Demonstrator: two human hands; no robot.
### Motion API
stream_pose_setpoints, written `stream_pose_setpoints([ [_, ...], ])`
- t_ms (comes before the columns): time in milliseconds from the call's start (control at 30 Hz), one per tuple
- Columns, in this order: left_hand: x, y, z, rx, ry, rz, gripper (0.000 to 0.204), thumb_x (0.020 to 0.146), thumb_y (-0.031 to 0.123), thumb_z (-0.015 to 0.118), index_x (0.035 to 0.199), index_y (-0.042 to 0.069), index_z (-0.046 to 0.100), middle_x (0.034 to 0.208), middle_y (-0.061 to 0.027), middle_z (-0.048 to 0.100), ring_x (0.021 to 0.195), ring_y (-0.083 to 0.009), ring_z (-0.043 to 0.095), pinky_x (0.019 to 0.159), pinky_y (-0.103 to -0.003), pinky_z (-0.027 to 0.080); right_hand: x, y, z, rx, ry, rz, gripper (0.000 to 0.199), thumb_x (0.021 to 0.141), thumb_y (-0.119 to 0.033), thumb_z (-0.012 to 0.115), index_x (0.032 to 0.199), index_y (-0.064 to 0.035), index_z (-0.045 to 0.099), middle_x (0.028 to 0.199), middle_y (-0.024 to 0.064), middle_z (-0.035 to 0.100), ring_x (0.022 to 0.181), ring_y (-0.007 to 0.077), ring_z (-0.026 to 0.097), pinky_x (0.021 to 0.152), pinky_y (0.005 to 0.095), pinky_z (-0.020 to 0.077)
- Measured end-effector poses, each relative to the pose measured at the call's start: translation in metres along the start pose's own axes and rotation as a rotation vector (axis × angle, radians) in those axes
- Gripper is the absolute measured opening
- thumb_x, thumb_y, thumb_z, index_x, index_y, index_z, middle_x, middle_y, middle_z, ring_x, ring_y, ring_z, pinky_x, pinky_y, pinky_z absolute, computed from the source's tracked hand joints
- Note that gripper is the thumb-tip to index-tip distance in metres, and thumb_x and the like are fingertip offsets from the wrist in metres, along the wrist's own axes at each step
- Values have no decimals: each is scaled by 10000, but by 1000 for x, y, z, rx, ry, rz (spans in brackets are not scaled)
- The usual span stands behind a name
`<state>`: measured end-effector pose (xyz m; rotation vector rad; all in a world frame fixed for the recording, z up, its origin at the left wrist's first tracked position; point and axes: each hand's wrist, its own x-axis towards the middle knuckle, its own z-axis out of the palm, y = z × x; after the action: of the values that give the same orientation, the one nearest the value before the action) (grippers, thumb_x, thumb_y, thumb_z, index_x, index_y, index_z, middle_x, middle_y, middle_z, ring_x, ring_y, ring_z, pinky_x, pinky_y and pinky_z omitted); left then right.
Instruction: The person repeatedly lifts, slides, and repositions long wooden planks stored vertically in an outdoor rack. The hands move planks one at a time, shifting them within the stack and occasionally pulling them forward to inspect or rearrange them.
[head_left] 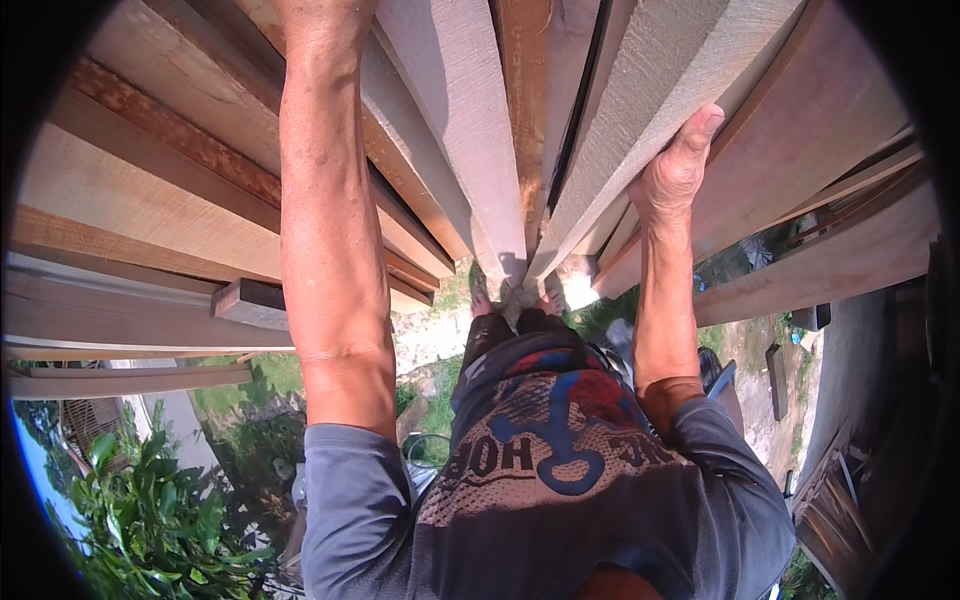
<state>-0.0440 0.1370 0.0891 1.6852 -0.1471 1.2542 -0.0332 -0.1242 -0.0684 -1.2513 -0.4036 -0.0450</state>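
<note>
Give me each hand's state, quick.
Left hand: mostly cut off at the picture's top; open or closed cannot be told.
Right hand: against a pale board, fingers hidden; grip cannot be told.

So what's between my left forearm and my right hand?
In the head view, several long wooden boards, pale and brown, run side by side between your left forearm and right hand.
</note>
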Motion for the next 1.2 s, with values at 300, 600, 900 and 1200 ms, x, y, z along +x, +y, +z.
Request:
stream_pose_setpoints([
  [300, -24, 30, 10, -303, -94, 111, 717, 943, 548, 690, 1298, -54, 532, 1168, -138, 609, 1084, -211, 551, 933, -381, 467, -19, 31, 48, -313, 24, -111, 730, 997, -736, 395, 1001, -13, 493, 964, 62, 484, 927, 168, 447, 814, 364, 382],
  [600, -51, 70, 3, -477, -195, 531, 861, 894, 464, 788, 1438, -81, 402, 1360, -205, 537, 1267, -279, 544, 1072, -412, 473, -45, 17, 41, -208, -330, 81, 1200, 712, -821, 736, 1481, 34, 394, 1354, 189, 573, 1257, 264, 559, 1049, 423, 463],
  [900, -43, 89, -80, -185, -36, 330, 763, 888, 485, 758, 1352, -64, 498, 1184, -181, 602, 1109, -262, 619, 993, -377, 520, -91, -35, 109, 123, -350, 5, 1139, 828, -488, 840, 1625, -46, 156, 1473, 201, 495, 1336, 281, 533, 1112, 425, 453],
  [1200, -20, 91, -161, 95, 156, 203, 758, 863, 604, 713, 1240, -46, 618, 944, -151, 693, 920, -247, 710, 907, -340, 568, -85, -4, 198, 184, -523, -129, 1160, 814, -638, 778, 1632, -69, 185, 1464, 257, 445, 1426, 349, 433, 1152, 461, 408],
])
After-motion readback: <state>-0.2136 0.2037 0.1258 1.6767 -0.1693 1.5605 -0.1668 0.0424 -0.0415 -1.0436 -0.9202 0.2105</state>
